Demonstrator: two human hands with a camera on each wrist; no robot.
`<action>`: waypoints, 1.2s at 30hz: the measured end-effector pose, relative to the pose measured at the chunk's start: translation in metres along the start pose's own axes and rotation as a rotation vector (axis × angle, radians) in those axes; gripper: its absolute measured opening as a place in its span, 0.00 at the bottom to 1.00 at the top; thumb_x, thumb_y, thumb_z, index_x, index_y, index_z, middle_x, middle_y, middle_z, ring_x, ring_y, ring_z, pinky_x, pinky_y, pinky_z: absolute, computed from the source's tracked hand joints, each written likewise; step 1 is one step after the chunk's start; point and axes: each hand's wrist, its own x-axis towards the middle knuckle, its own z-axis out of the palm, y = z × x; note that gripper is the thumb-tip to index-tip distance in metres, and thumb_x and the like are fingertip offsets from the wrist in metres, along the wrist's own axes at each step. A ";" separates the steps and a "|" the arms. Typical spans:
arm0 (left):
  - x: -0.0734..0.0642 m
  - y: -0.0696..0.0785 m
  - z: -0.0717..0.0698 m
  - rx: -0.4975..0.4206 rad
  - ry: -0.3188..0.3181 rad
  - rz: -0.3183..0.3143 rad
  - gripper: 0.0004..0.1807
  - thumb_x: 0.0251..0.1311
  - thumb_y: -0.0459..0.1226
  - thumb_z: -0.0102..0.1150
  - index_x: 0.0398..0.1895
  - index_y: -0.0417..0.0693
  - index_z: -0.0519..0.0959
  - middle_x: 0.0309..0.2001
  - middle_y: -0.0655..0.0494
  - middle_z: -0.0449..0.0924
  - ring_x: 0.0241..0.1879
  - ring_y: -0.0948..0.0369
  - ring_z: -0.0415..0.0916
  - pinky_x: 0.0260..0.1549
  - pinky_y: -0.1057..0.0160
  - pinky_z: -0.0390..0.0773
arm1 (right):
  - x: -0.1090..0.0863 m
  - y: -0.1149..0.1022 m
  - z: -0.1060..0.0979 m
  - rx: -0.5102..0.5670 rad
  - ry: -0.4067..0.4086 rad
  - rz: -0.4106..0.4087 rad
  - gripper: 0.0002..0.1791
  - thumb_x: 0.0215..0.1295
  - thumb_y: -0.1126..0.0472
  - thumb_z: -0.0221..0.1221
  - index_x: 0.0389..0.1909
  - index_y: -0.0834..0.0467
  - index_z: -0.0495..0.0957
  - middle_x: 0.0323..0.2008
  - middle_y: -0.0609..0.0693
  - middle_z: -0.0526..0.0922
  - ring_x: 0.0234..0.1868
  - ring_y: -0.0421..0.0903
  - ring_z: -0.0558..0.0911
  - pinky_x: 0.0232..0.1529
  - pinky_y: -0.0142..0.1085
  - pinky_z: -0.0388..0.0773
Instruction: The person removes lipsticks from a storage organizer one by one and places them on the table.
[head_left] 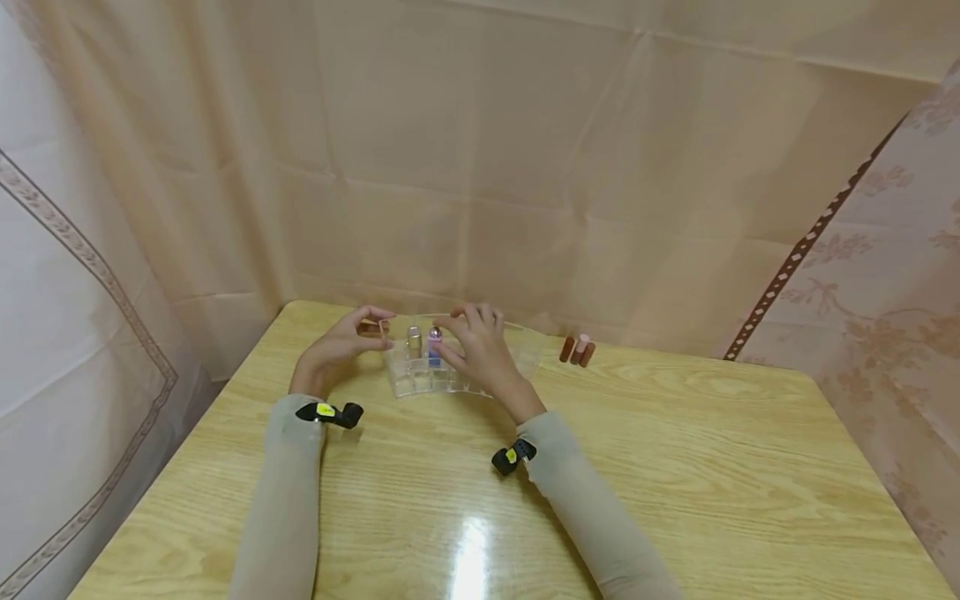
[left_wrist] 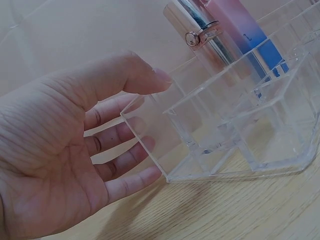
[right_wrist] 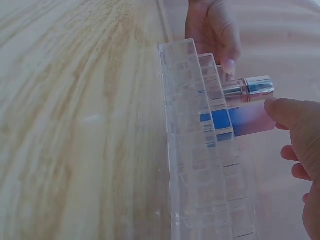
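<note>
A clear tiered lipstick organizer (head_left: 405,387) stands on the table. My left hand (head_left: 339,346) grips its left end, the thumb on the near side and the fingers (left_wrist: 125,162) behind the clear wall. Two tubes stand upright in neighbouring back-row compartments: a shiny silver-and-pink lipstick (left_wrist: 212,45) and, right of it, a pink-to-blue lipstick tube (right_wrist: 250,120). My right hand (head_left: 483,350) pinches the upper end of the pink-to-blue tube. In the right wrist view its thumb (right_wrist: 285,111) lies against the top; the index fingertip is hidden there.
Several brown and pink lipstick tubes (head_left: 577,351) sit together right of the organizer, near the back edge. The wooden table (head_left: 712,467) meets a beige curtain (head_left: 465,167) behind. More cloth hangs at both sides.
</note>
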 end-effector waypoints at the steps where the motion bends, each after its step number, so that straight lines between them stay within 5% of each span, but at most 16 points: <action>1: 0.000 0.000 0.000 0.002 0.000 0.001 0.31 0.64 0.30 0.63 0.69 0.35 0.64 0.56 0.44 0.68 0.53 0.57 0.69 0.55 0.61 0.70 | 0.001 0.000 0.000 -0.003 0.002 -0.002 0.20 0.68 0.49 0.65 0.56 0.54 0.82 0.53 0.55 0.77 0.55 0.54 0.69 0.63 0.56 0.58; 36: 0.000 0.001 0.000 0.044 0.008 -0.007 0.31 0.64 0.32 0.65 0.69 0.37 0.66 0.55 0.46 0.68 0.54 0.54 0.69 0.54 0.61 0.73 | 0.001 -0.001 0.006 -0.054 -0.012 0.007 0.16 0.70 0.49 0.63 0.50 0.54 0.83 0.51 0.54 0.77 0.54 0.54 0.69 0.65 0.56 0.59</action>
